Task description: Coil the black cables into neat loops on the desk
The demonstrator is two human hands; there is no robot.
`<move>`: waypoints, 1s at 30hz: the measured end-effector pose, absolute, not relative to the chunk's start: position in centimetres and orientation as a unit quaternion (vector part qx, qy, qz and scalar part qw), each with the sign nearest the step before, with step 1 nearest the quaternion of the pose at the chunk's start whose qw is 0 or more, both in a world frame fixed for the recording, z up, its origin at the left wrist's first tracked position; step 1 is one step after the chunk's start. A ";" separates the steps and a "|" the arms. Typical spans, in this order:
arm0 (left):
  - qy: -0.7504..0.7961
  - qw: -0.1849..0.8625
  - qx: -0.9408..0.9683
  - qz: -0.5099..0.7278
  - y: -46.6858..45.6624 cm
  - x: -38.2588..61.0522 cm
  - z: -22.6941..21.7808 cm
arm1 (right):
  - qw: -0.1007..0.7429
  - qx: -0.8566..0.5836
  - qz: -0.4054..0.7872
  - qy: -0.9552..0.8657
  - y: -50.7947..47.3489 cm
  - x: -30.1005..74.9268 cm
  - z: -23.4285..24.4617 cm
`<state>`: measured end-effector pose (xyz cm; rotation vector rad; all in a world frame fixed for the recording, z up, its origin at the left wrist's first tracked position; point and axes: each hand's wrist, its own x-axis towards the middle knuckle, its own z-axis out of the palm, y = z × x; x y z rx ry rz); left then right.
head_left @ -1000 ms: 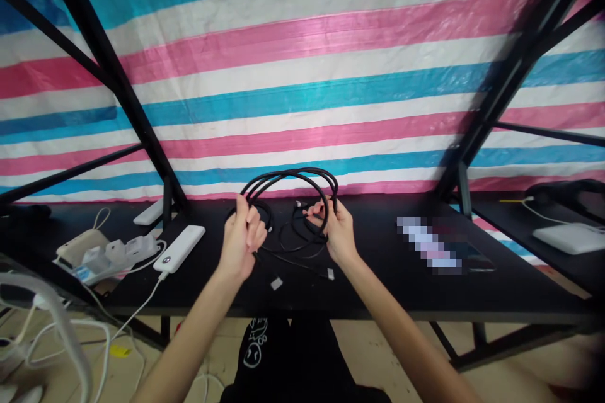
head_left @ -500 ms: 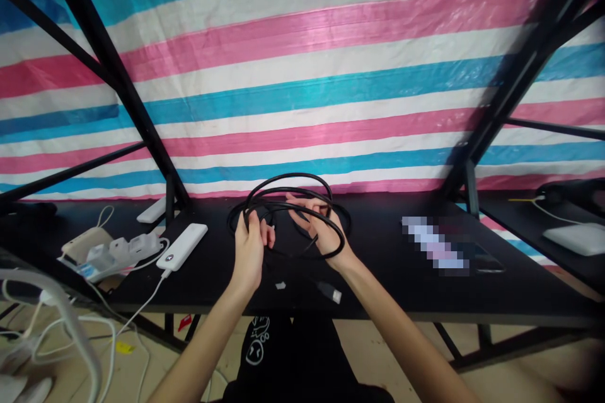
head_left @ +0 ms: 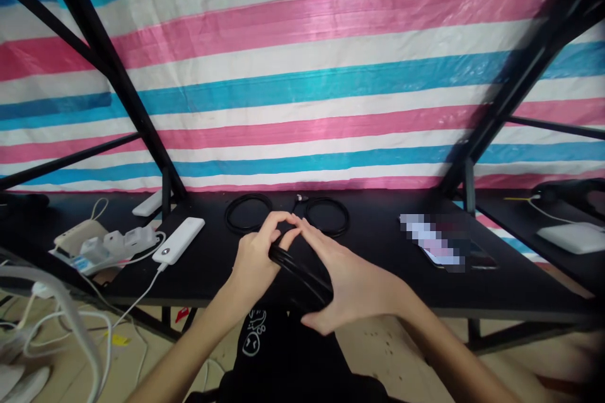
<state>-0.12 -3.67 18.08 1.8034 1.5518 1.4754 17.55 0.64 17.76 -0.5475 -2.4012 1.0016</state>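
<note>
A black USB cable, gathered into a coil (head_left: 305, 277), is between my two hands above the front of the black table (head_left: 373, 252). My left hand (head_left: 255, 258) closes around the coil's left end, its fingers bent. Around the right side curves my right hand (head_left: 354, 277), thumb below and fingers stretched along the far side, so it cups the loops. The fingertips of both hands meet at the far end of the coil. The cable's plug is hidden. Behind my hands lie two more black cable coils, one at left (head_left: 246, 230) and one at right (head_left: 347, 217).
To the left are a white power bank (head_left: 179, 240) with a white cable and a power strip (head_left: 106, 258) with several adapters. A phone (head_left: 435, 245), partly pixelated, lies at right. Black metal frame bars (head_left: 127, 104) slant up on both sides, before a striped sheet (head_left: 307, 88).
The wide, loose loops have been drawn into a tight, narrow bundle and brought lower and nearer to me. My right hand has turned to cup its side. The dangling USB plug is no longer visible.
</note>
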 end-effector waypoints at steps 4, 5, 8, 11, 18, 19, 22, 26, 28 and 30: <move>0.513 0.253 0.661 0.484 -4.4 -0.4 18.6 | 0.275 -0.210 0.334 -0.877 0.2 17.6 17.9; 0.497 0.289 0.671 0.468 -4.5 -0.7 18.8 | 0.273 -0.209 0.340 -0.875 0.5 17.7 18.0; 0.471 0.375 0.672 0.431 -4.5 -1.6 19.1 | 0.272 -0.215 0.357 -0.867 1.6 17.9 18.0; 0.477 0.425 0.639 0.429 -4.0 -2.3 19.3 | 0.318 -0.244 0.321 -0.858 2.5 18.3 18.1; 0.464 0.477 0.616 0.422 -2.5 -2.4 19.4 | 0.339 -0.312 0.350 -0.815 3.7 18.7 18.5; 0.465 0.477 0.614 0.424 -2.4 -2.4 19.2 | 0.332 -0.307 0.375 -0.810 3.8 18.8 18.4; 0.465 0.472 0.585 0.468 -2.2 -2.7 18.5 | 0.289 -0.281 0.445 -0.799 3.9 19.1 17.8; 0.426 0.465 0.470 0.617 -2.0 -3.3 17.9 | 0.211 -0.265 0.540 -0.770 3.6 20.1 16.5; 0.404 0.471 0.430 0.656 -1.9 -3.2 17.9 | 0.199 -0.234 0.595 -0.743 3.4 20.2 15.9; 0.399 0.475 0.420 0.663 -1.7 -2.7 17.7 | 0.232 -0.199 0.645 -0.700 3.2 20.0 15.6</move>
